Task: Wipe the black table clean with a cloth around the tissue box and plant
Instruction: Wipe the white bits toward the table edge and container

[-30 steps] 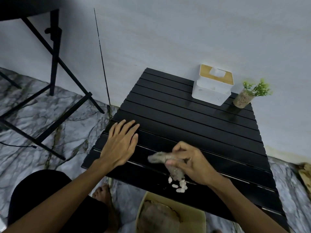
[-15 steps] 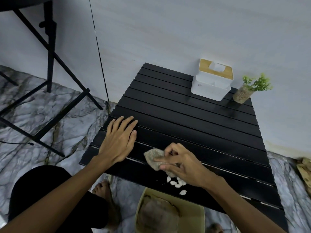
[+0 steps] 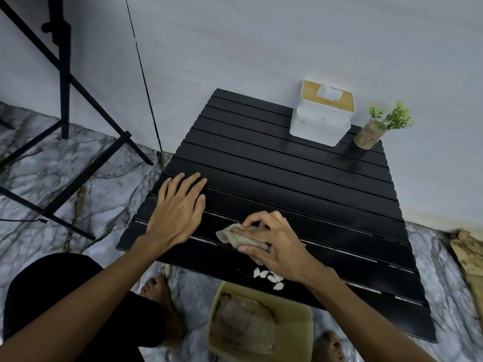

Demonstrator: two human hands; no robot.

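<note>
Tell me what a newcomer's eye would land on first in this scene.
First, the right hand pressing a crumpled cloth onto the near part of the black table, with white crumbs beside it. The left hand lies flat nearby. At the far corner stand the tissue box and plant.

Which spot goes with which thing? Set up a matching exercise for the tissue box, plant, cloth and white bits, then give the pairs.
Things:
1. tissue box
2. plant
3. cloth
4. white bits

Places:
A. near edge of the table, above the bin
B. far right corner
C. under the right hand
D. far side, just left of the plant

Pairs: 1-D, 2-B, 3-C, 4-A
</note>
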